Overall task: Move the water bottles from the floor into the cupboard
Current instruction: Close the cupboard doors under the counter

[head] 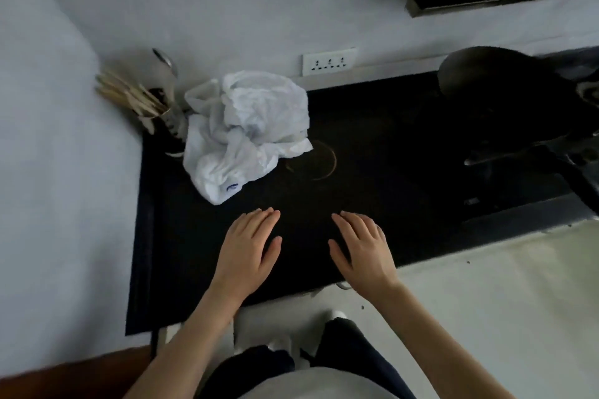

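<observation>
No water bottle and no cupboard show in the head view. My left hand point(249, 248) and my right hand point(363, 248) are held palm down, side by side, over the front part of a black countertop point(372, 146). Both hands hold nothing, with the fingers stretched out and slightly apart. A hand's width of dark counter lies between them. My legs in dark trousers and white shoes stand on the pale floor point(486, 301) below the counter's edge.
A crumpled white plastic bag point(246, 133) lies on the counter's left half, beyond my left hand. A holder with wooden utensils point(139, 100) stands in the back left corner. A dark pan point(496, 84) and stove sit at right. A wall socket point(328, 61) is behind.
</observation>
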The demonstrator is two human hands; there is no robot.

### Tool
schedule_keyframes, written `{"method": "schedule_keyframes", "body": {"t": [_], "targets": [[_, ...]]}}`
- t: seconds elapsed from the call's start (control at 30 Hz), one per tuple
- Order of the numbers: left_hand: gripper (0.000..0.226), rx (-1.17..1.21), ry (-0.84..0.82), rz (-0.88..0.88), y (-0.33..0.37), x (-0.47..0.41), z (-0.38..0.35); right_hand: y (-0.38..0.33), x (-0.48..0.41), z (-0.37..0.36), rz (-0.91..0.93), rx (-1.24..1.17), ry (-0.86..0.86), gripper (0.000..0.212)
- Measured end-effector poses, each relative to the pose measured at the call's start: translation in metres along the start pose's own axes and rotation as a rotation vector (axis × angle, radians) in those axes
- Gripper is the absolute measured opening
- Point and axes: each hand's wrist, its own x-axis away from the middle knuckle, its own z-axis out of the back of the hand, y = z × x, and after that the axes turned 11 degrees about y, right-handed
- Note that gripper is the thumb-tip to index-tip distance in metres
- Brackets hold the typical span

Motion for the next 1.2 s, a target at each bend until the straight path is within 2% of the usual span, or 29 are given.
{"method": "schedule_keyframes", "body": {"t": [0.27, 0.43, 0.57, 0.67, 0.77, 0.97, 1.2], "targets": [[0.049, -0.195, 0.107, 0.61, 0.033, 0.107, 0.001, -0.009, -0.005, -0.041, 0.449, -0.083, -0.421, 0.056], [0.053, -0.249, 0.166, 0.938, 0.076, 0.173, 0.001, -0.029, 0.002, -0.055, 0.746, -0.153, -0.558, 0.058], [0.058, -0.305, 0.224, 1.144, 0.104, 0.211, 0.016, -0.06, 0.017, -0.061, 0.907, -0.239, -0.57, 0.056], [0.056, -0.337, 0.32, 1.249, 0.11, 0.238, 0.026, -0.081, 0.028, -0.068, 1.013, -0.263, -0.571, 0.055], [0.058, -0.348, 0.347, 1.33, 0.103, 0.263, 0.029, -0.091, 0.031, -0.082, 1.045, -0.233, -0.584, 0.058], [0.062, -0.364, 0.263, 1.431, 0.065, 0.323, 0.01, -0.091, 0.038, -0.122, 1.04, -0.16, -0.598, 0.06], [0.058, -0.393, 0.196, 1.484, 0.036, 0.357, -0.032, -0.054, 0.025, -0.156, 0.994, -0.074, -0.62, 0.061]]}}
